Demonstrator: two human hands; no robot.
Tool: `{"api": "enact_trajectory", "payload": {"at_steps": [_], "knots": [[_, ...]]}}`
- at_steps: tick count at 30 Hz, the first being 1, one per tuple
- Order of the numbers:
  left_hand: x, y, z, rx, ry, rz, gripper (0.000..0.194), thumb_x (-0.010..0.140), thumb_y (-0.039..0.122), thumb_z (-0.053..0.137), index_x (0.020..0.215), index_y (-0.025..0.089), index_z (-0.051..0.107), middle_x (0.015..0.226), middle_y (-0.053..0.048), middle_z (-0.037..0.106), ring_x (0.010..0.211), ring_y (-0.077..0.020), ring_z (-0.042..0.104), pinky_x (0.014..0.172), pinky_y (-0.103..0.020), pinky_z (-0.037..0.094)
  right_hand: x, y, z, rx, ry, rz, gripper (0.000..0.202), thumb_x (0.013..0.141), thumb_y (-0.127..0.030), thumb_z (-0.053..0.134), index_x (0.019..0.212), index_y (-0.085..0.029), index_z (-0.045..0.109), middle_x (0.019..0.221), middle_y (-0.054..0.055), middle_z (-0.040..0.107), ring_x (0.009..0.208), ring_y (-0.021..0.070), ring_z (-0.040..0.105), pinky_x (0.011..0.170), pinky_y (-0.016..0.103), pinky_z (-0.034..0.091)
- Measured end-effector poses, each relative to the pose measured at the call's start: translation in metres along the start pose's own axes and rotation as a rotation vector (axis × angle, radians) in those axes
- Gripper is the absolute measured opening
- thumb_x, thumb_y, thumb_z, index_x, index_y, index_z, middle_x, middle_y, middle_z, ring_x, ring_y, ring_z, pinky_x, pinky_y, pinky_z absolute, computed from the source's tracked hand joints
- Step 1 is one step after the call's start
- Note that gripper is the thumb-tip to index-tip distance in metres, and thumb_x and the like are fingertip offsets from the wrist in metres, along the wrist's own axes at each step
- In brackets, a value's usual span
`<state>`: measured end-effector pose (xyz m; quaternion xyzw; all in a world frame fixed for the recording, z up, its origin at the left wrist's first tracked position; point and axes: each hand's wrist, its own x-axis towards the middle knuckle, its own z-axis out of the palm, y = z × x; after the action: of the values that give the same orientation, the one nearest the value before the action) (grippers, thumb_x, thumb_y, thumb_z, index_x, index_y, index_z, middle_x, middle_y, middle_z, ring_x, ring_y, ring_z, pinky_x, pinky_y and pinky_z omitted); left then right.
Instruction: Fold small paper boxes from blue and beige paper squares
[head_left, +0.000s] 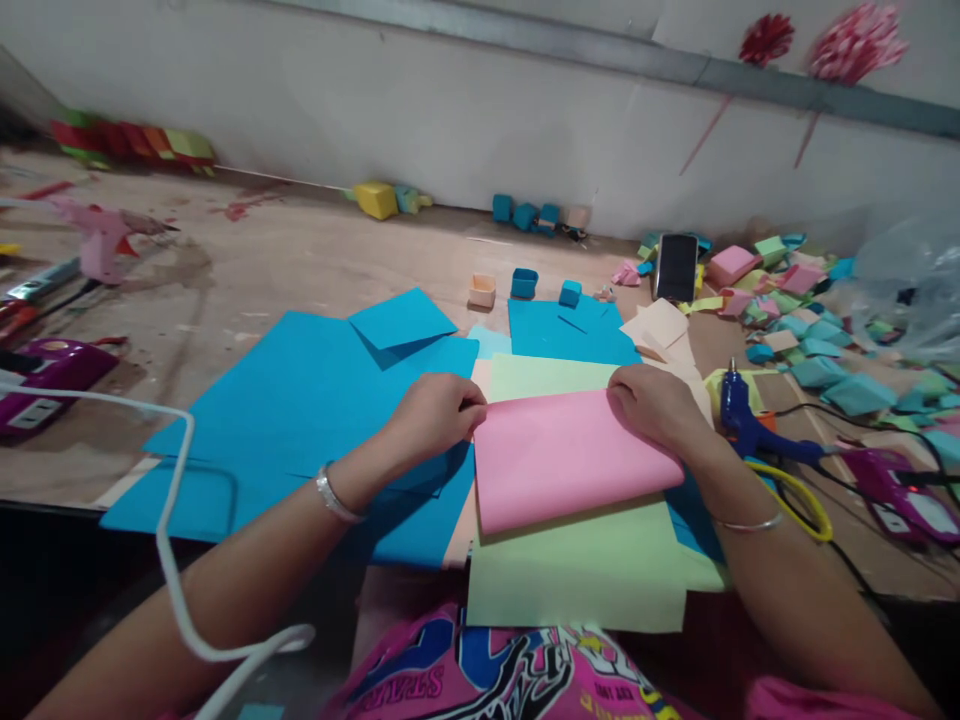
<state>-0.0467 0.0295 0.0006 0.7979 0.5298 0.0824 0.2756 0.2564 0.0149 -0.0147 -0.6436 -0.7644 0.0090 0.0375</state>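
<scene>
A folded sheet of pink paper (570, 455) lies over pale green paper (577, 590), its rounded fold toward me. My left hand (442, 412) pinches the pink sheet's far left corner between thumb and fingers. At the far right corner, my right hand (651, 400) is closed on the same sheet, its fingertips partly hidden. Under my left wrist spread large blue sheets (300, 400), with a smaller folded blue piece (405, 325) on top. More blue paper (570, 330) and peach paper (664, 330) lie just beyond.
A blue glue gun (750, 420) lies at right near a purple power strip (900, 490). A pink glue gun (105, 235) stands at left. Small paper boxes (523, 282), a phone (676, 267) and heaped paper pieces (817, 330) sit farther back. A white cable (172, 520) crosses my left forearm.
</scene>
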Motion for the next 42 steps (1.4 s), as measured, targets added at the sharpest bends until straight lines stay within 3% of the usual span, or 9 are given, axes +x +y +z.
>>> {"api": "enact_trajectory", "payload": {"at_steps": [6, 13, 18, 23, 27, 30, 33, 37, 42], "knots": [[0.0, 0.003, 0.005, 0.023, 0.113, 0.006, 0.006, 0.076, 0.018, 0.057, 0.08, 0.019, 0.062, 0.07, -0.001, 0.068, 0.065, -0.0161, 0.059, 0.054, -0.025, 0.031, -0.003, -0.009, 0.002, -0.127, 0.013, -0.024, 0.025, 0.09, -0.024, 0.042, 0.086, -0.015, 0.065, 0.089, 0.013, 0.066, 0.081, 0.022, 0.059, 0.06, 0.031, 0.026], [0.002, 0.011, 0.004, 0.305, 0.048, 0.065, 0.012, 0.081, 0.018, 0.054, 0.077, 0.021, 0.065, 0.08, -0.003, 0.067, 0.068, -0.0168, 0.054, 0.052, -0.029, 0.023, -0.002, -0.006, 0.003, -0.11, 0.02, -0.064, 0.025, 0.091, -0.022, 0.042, 0.084, -0.014, 0.065, 0.088, 0.013, 0.066, 0.081, 0.0211, 0.058, 0.063, 0.03, 0.03], [0.006, 0.023, 0.005, 0.487, 0.029, 0.267, 0.02, 0.084, 0.009, 0.049, 0.072, 0.013, 0.064, 0.087, -0.012, 0.06, 0.08, -0.0209, 0.052, 0.059, -0.032, 0.029, 0.001, 0.003, 0.006, -0.025, 0.019, -0.095, 0.022, 0.091, -0.023, 0.044, 0.085, -0.017, 0.065, 0.087, 0.009, 0.066, 0.083, 0.0197, 0.059, 0.068, 0.028, 0.034], [0.008, 0.034, 0.006, 0.473, -0.104, 0.553, 0.021, 0.089, 0.01, 0.048, 0.101, 0.016, 0.064, 0.097, -0.01, 0.06, 0.087, -0.0202, 0.052, 0.065, -0.031, 0.035, 0.005, 0.01, 0.012, 0.047, 0.051, -0.088, 0.021, 0.088, -0.023, 0.046, 0.099, -0.016, 0.063, 0.092, 0.01, 0.068, 0.084, 0.0215, 0.059, 0.068, 0.029, 0.036], [0.016, 0.041, 0.007, 0.542, -0.152, 0.595, 0.02, 0.089, 0.009, 0.045, 0.096, 0.015, 0.063, 0.093, -0.009, 0.061, 0.079, -0.0188, 0.055, 0.062, -0.031, 0.033, 0.006, 0.012, 0.013, 0.085, 0.063, -0.078, 0.015, 0.086, -0.023, 0.048, 0.091, -0.017, 0.061, 0.082, 0.007, 0.066, 0.076, 0.0206, 0.057, 0.065, 0.029, 0.034], [0.027, 0.046, 0.016, 0.583, -0.088, 0.547, 0.025, 0.097, 0.022, 0.04, 0.096, 0.016, 0.063, 0.084, -0.008, 0.063, 0.071, -0.0185, 0.056, 0.056, -0.031, 0.03, 0.006, 0.012, 0.011, 0.109, 0.061, -0.085, 0.011, 0.085, -0.022, 0.049, 0.082, -0.019, 0.058, 0.076, 0.006, 0.063, 0.072, 0.0194, 0.055, 0.063, 0.029, 0.033], [0.038, 0.049, 0.03, 0.572, -0.014, 0.569, 0.029, 0.099, 0.029, 0.038, 0.114, 0.021, 0.061, 0.074, -0.006, 0.062, 0.062, -0.0182, 0.056, 0.054, -0.031, 0.028, 0.007, 0.012, 0.009, 0.128, 0.065, -0.088, 0.01, 0.085, -0.022, 0.049, 0.08, -0.019, 0.057, 0.076, 0.006, 0.063, 0.072, 0.0192, 0.054, 0.063, 0.029, 0.032], [0.046, 0.053, 0.048, 0.556, 0.037, 0.639, 0.034, 0.096, 0.041, 0.05, 0.104, 0.011, 0.064, 0.079, -0.011, 0.064, 0.069, -0.0212, 0.059, 0.056, -0.031, 0.034, 0.007, 0.012, 0.01, 0.147, 0.073, -0.086, 0.011, 0.085, -0.021, 0.048, 0.079, -0.019, 0.057, 0.075, 0.006, 0.062, 0.072, 0.0188, 0.052, 0.063, 0.029, 0.032], [0.052, 0.054, 0.057, 0.486, 0.035, 0.821, 0.027, 0.1, 0.023, 0.041, 0.106, 0.011, 0.064, 0.104, -0.013, 0.067, 0.095, -0.0226, 0.06, 0.078, -0.035, 0.045, 0.006, 0.009, 0.01, 0.155, 0.085, -0.064, 0.011, 0.084, -0.02, 0.047, 0.078, -0.019, 0.056, 0.071, 0.004, 0.059, 0.066, 0.0176, 0.049, 0.062, 0.029, 0.031]]}}
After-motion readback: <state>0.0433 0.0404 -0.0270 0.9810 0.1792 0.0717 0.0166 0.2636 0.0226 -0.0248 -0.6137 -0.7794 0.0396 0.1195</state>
